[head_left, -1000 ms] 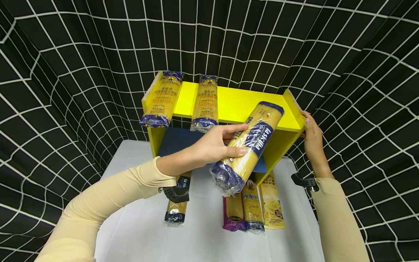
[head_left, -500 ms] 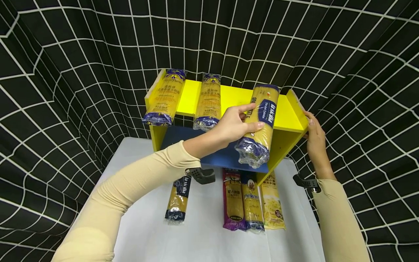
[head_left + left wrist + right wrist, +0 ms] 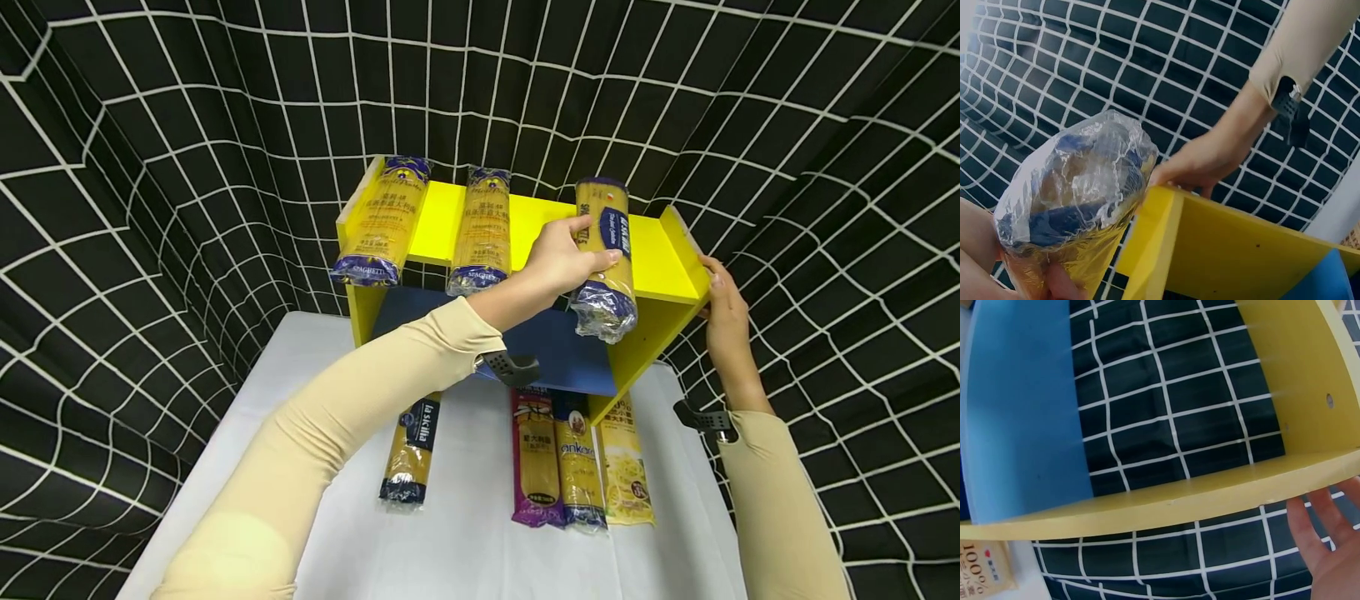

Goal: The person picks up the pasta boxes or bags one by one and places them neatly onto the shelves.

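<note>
My left hand [image 3: 566, 257] holds a clear-wrapped la sicilia spaghetti pack [image 3: 611, 229] over the right part of the yellow upper shelf [image 3: 656, 258]. Its thumb lies across the front of the pack. The pack's crinkled, blue-banded end [image 3: 1079, 181] faces the left wrist camera; whether its underside touches the shelf is hidden. At the shelf unit's right side panel, my right hand [image 3: 726, 321] rests its fingers against the outer face near the top edge. In the right wrist view those fingers [image 3: 1304, 528] look fairly straight along the panel.
Two more spaghetti packs, one at the far left [image 3: 386, 221] and one mid-shelf [image 3: 482, 229], lie on the upper shelf. Below is a blue lower shelf [image 3: 558, 350]. On the white table [image 3: 465, 533] lie a dark-labelled pack [image 3: 411, 454], a purple pack [image 3: 537, 458], an ankara pack [image 3: 581, 471] and a yellow pack [image 3: 628, 467].
My left hand has carried the spaghetti pack up and back over the upper shelf, turning it from slanted to nearly in line with the other packs. The right hand has stayed at the side panel.
</note>
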Demonstrator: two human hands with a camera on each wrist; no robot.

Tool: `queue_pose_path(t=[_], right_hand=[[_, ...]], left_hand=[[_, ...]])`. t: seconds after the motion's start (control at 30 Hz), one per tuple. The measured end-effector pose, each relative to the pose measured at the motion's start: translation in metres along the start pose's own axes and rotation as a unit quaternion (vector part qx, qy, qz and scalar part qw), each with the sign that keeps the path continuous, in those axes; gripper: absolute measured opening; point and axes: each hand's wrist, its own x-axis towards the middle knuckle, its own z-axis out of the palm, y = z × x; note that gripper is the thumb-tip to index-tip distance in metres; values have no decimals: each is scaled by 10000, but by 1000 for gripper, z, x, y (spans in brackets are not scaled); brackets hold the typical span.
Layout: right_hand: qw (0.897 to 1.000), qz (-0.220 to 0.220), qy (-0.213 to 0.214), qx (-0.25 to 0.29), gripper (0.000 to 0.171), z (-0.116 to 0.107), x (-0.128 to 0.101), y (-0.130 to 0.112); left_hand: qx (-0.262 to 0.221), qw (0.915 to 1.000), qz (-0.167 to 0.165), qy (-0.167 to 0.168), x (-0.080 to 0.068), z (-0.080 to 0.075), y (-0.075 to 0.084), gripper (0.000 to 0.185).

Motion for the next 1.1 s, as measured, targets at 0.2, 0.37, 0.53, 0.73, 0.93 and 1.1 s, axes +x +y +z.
queue_pose_path(t=[0.2,0.37,0.53,0.73,0.93,1.1], right_hand=[[10000,-11,-77,62,46,-1,-8,-15],[9995,-125,-79,281,46,-2,-11,-27],[9997,-121,-44,216,46,-1,-7,-18],[9998,-111,36,181,46,1,3,4],[9998,-56,-72,149,46,2,-1,-5],[9997,-122,-37,195,46,2,-8,-24]], left_hand=[[254,9981,-372,414,14,10,-5,70],[450,9953,-571,636,24,15,-14,70],[627,9947,-554,604,31,15,-21,72],[1073,9929,-377,335,33,13,-22,73],[2176,9756,-174,236,34,9,-21,78],[2708,9625,-92,148,32,7,-19,72]])
